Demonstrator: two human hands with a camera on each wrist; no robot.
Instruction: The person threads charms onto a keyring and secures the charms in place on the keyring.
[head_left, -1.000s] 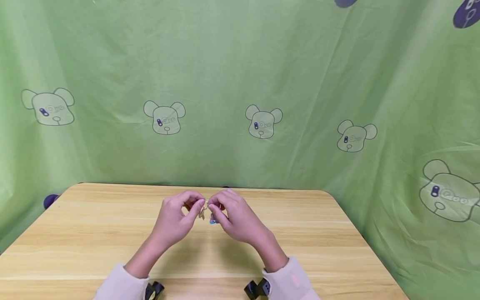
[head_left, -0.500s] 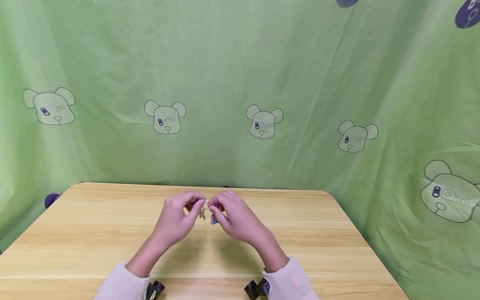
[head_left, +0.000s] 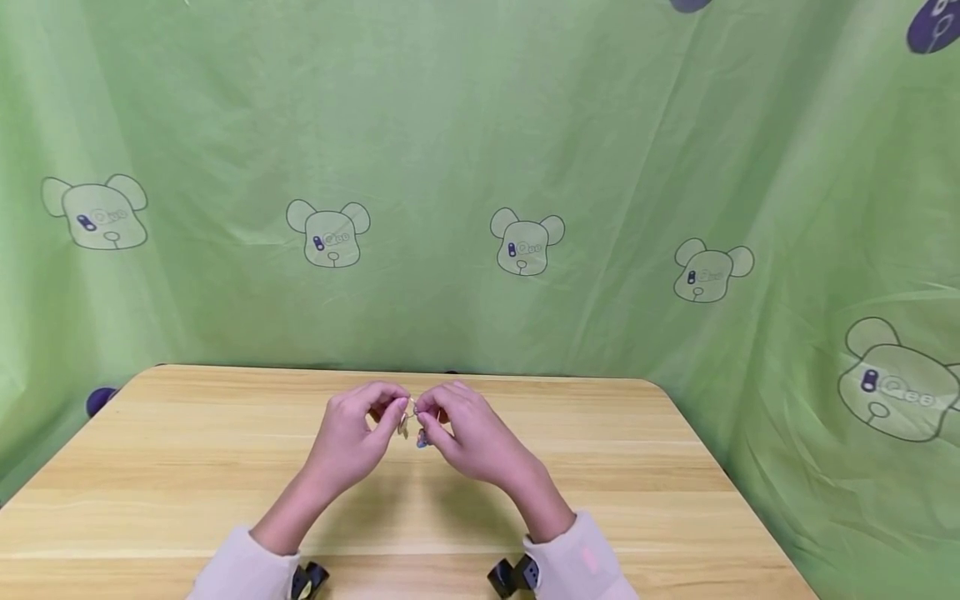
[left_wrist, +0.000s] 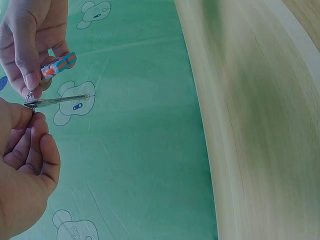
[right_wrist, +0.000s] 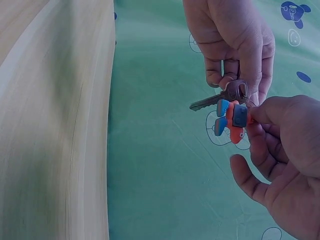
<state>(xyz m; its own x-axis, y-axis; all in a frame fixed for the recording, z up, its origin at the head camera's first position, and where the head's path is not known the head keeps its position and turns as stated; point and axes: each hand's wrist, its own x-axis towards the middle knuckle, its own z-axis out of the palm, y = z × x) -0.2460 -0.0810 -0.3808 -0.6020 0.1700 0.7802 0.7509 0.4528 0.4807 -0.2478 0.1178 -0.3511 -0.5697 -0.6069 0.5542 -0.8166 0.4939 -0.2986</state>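
Note:
Over the table, my left hand (head_left: 352, 437) and right hand (head_left: 476, 437) meet fingertip to fingertip around a thin metal key ring (head_left: 412, 408). The left thumb and fingers pinch the ring's left side, where a key (right_wrist: 215, 100) hangs just below them. From the right fingertips, which pinch the ring's other side, dangles a small orange and blue figure charm (right_wrist: 235, 120). In the left wrist view the key (left_wrist: 65, 100) is seen nearly edge-on, below the charm (left_wrist: 59, 65). Fingertips cover much of the ring, so its join is hidden.
The wooden table (head_left: 225, 467) spreads under both hands, its back edge near a green curtain (head_left: 420, 167) printed with bear heads. Dark wrist cameras (head_left: 512, 577) sit by the sleeve cuffs (head_left: 577, 558).
The hands keep almost the same place and pinch. The charm and key shift and turn slightly below the fingertips.

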